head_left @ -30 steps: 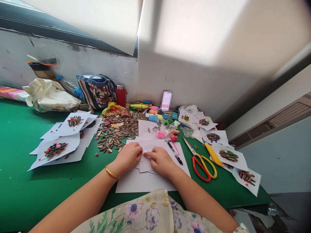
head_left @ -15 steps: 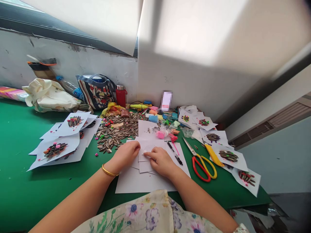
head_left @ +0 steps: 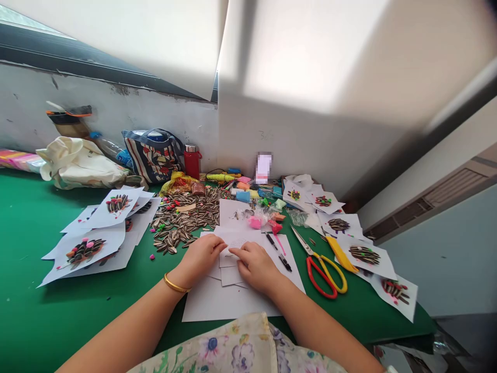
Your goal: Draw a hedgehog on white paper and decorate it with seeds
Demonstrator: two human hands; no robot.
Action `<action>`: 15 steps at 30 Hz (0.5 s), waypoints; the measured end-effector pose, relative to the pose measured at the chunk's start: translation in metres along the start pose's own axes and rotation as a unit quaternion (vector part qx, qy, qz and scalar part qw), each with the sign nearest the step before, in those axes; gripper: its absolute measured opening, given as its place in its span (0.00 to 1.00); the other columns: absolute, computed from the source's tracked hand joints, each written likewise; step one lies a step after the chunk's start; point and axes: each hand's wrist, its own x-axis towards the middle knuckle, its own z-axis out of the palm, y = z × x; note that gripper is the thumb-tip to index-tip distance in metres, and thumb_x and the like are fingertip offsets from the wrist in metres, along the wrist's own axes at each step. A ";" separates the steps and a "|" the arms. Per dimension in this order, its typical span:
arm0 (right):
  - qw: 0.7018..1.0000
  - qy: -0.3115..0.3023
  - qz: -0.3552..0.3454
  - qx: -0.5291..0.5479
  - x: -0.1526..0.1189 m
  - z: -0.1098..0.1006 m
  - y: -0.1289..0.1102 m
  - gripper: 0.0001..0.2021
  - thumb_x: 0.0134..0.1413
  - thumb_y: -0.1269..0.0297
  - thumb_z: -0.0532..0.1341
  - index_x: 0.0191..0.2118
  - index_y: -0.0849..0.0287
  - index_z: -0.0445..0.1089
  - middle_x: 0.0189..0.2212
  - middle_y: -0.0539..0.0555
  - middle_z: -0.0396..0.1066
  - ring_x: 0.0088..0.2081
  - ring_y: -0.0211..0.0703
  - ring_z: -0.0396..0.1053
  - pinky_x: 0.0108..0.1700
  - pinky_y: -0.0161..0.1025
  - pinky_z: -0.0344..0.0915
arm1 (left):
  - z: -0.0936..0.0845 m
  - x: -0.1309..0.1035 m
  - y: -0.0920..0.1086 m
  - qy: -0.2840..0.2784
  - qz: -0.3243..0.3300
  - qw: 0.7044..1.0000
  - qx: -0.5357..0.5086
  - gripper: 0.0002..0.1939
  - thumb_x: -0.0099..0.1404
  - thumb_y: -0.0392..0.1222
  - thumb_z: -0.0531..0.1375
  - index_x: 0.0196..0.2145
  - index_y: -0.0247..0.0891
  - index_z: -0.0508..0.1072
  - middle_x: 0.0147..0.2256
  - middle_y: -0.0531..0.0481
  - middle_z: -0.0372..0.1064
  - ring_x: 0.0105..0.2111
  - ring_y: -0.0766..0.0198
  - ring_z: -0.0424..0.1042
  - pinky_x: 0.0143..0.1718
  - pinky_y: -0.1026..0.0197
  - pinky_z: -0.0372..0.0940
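Note:
Small white paper cards (head_left: pixel 229 275) lie in a stack on a larger white sheet (head_left: pixel 212 305) in front of me. The top card has a faint pencil-like drawing (head_left: pixel 237 242). At its left side my left hand (head_left: pixel 200 256) is closed, thumb and fingertips pinched together; whatever they hold is too small to make out. From the right, my right hand (head_left: pixel 256 264) rests on the card, index finger stretched out with its tip on the paper and the thumb apart. A black pen (head_left: pixel 278 252) lies just right of that hand.
Sunflower seeds (head_left: pixel 186 217) are heaped beyond my left hand. Coloured clay in plastic (head_left: pixel 258 221) lies ahead. Scissors (head_left: pixel 320 264) with red and yellow handles lie right. Seed-decorated cards (head_left: pixel 87 248) are piled left, others (head_left: pixel 365 254) right. A red flask (head_left: pixel 191 163) stands behind.
My left fingertips have moved slightly right, closer to the right index fingertip. The whole view has shifted a little, so things sit lower in the picture.

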 end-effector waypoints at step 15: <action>0.996 0.083 0.013 -0.004 0.031 -0.024 0.008 0.18 0.59 0.70 0.58 0.54 0.55 0.70 0.42 0.57 0.70 0.45 0.48 0.66 0.49 0.45 0.64 | 0.000 0.005 -0.009 0.046 -0.021 0.996 -0.080 0.09 0.64 0.45 0.59 0.31 0.38 0.72 0.30 0.50 0.72 0.31 0.60 0.69 0.33 0.59 0.62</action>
